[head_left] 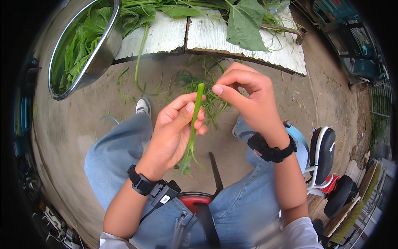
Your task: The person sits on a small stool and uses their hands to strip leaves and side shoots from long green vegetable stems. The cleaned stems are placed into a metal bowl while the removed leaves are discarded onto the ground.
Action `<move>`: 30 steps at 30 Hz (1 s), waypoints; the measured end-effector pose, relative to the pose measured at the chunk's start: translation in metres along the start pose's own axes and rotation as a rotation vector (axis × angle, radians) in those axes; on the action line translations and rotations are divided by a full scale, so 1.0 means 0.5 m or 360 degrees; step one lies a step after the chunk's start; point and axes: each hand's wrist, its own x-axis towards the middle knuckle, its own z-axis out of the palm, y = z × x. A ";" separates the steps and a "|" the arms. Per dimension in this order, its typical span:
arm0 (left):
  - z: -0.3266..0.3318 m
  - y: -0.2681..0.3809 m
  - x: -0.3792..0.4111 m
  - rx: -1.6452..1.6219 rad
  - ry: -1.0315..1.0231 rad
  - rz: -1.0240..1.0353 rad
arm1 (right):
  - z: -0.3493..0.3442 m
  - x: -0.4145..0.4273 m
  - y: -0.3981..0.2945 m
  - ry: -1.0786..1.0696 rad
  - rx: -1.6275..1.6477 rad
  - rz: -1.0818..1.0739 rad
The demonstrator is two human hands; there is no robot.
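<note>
My left hand point(180, 124) grips a green leaf stalk point(199, 99) between thumb and fingers. The stalk's cut end points up and away, and a small crumpled leaf point(185, 163) hangs from its lower end. Just right of the cut end, my right hand point(248, 93) has thumb and forefinger pinched together, apart from the stalk. Whether a thin strand is between those fingertips is too fine to see. Below both hands, a heap of green peelings point(211, 102) lies on the concrete floor.
A steel basin point(107, 59) with green leaves point(84, 46) stands at the upper left. Beside it, a worn white board tabletop point(208, 34) bears leafy vines point(245, 23). My legs point(115, 152) flank the peelings. On the right stands a scooter seat point(323, 155).
</note>
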 end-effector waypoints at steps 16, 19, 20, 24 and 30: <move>-0.006 -0.018 -0.010 -0.0213 0.0129 0.0027 | -0.008 0.027 0.011 0.0335 0.0070 -0.0004; 0.004 -0.017 -0.011 -0.0279 0.0094 0.0016 | -0.027 0.030 0.009 0.0238 -0.0412 -0.0214; 0.008 -0.015 -0.011 -0.0282 0.0089 0.0016 | -0.026 0.029 0.012 0.0224 -0.0468 -0.0307; 0.010 -0.017 -0.011 -0.0276 0.0035 0.0032 | -0.018 0.017 0.012 0.0061 -0.0405 -0.0362; 0.006 -0.021 -0.011 -0.0245 0.0022 0.0010 | 0.002 0.014 -0.007 -0.0115 -0.0054 -0.0225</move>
